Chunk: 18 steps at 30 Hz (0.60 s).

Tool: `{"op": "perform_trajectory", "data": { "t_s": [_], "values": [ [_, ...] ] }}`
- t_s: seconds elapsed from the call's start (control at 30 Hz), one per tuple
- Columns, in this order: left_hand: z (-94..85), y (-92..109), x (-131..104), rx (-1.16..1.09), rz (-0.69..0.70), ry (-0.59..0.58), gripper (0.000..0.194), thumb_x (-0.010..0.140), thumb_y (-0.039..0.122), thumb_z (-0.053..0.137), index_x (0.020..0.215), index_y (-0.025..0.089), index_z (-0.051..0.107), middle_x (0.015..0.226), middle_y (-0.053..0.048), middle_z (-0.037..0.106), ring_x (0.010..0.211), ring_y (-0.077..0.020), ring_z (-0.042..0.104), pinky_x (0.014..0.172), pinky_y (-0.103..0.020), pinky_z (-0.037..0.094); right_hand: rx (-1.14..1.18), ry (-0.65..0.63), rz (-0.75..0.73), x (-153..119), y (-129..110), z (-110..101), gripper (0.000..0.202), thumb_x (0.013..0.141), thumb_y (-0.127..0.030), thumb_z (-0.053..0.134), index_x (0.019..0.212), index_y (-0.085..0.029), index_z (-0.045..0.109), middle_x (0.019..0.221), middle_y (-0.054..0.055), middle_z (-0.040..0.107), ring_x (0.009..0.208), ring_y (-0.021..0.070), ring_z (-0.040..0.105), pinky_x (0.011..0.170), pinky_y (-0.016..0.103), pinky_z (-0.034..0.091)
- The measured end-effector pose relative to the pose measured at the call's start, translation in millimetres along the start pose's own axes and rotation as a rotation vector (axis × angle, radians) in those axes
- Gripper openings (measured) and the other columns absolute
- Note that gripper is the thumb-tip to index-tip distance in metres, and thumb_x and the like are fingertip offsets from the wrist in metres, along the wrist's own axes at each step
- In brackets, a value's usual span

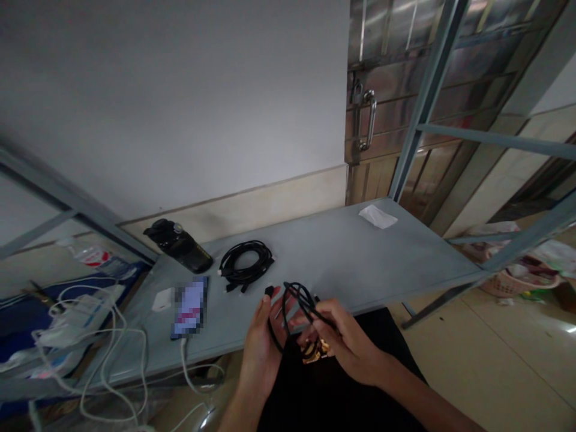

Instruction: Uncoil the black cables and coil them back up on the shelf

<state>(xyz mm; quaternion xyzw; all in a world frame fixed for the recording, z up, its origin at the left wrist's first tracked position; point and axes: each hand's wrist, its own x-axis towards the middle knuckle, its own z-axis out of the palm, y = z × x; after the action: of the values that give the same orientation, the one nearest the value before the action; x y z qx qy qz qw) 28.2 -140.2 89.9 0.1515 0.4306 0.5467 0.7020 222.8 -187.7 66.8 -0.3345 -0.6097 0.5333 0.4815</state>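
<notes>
A loosely looped black cable (286, 309) runs between my two hands, just past the front edge of the grey table (324, 246). My left hand (261, 342) is closed on one end of it, with the dark plug between thumb and fingers. The loops are pinched in my right hand (346, 342), where fingers cover part of the cable. Beyond my left hand, a second black cable (246, 264) lies coiled on the tabletop. Left of that coil is a phone (189, 309) with a white cord plugged into its near end.
A black bottle (180, 246) stands at the back left by the wall. White cables (114, 336) tangle at the left, near a clear plastic bottle (92, 255). A white tissue (378, 216) lies at the far right. Metal frame posts (427, 102) rise at the table's ends.
</notes>
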Motion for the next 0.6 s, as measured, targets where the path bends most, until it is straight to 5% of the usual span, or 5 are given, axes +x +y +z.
{"op": "perform_trajectory", "data": {
  "t_s": [0.1, 0.2, 0.4, 0.6],
  "values": [
    [0.4, -7.0, 1.5, -0.006, -0.010, -0.014, 0.035, 0.102, 0.033, 0.080, 0.134, 0.021, 0.073, 0.137, -0.016, 0.082, 0.132, -0.0356, 0.078, 0.104, -0.048, 0.069, 0.131, 0.122, 0.001, 4.5, -3.4, -1.3, 0.028, 0.123, -0.054, 0.042, 0.128, -0.028, 0.049, 0.126, 0.010, 0.080, 0.091, 0.0200, 0.083, 0.081, 0.035, 0.066],
    [1.5, -13.5, -1.1, -0.019, -0.068, -0.038, 0.037, 0.101, 0.035, 0.081, 0.134, 0.021, 0.073, 0.134, -0.016, 0.084, 0.126, -0.0374, 0.081, 0.104, -0.052, 0.069, 0.008, 0.158, -0.077, 6.2, -7.1, -5.1, 0.023, 0.124, -0.047, 0.042, 0.131, -0.028, 0.053, 0.120, 0.007, 0.079, 0.094, 0.0190, 0.081, 0.083, 0.033, 0.067],
    [5.6, -7.2, -3.4, 0.037, -0.198, -0.206, 0.027, 0.103, 0.034, 0.075, 0.126, 0.024, 0.083, 0.136, -0.015, 0.084, 0.136, -0.0394, 0.076, 0.105, -0.046, 0.068, -0.659, -0.081, -0.398, 10.7, -12.9, -11.4, 0.024, 0.117, -0.019, 0.049, 0.139, -0.021, 0.059, 0.134, 0.013, 0.075, 0.129, 0.0274, 0.070, 0.113, 0.045, 0.060],
    [23.7, 25.5, 9.6, 0.032, -0.195, -0.164, 0.031, 0.108, 0.024, 0.062, 0.133, 0.018, 0.079, 0.129, -0.016, 0.085, 0.120, -0.0320, 0.082, 0.098, -0.041, 0.068, -1.022, -0.245, -0.575, 19.8, -4.8, -19.3, 0.033, 0.092, -0.004, 0.073, 0.122, -0.018, 0.068, 0.148, 0.013, 0.070, 0.149, 0.0308, 0.054, 0.132, 0.053, 0.045]
  ]
}}
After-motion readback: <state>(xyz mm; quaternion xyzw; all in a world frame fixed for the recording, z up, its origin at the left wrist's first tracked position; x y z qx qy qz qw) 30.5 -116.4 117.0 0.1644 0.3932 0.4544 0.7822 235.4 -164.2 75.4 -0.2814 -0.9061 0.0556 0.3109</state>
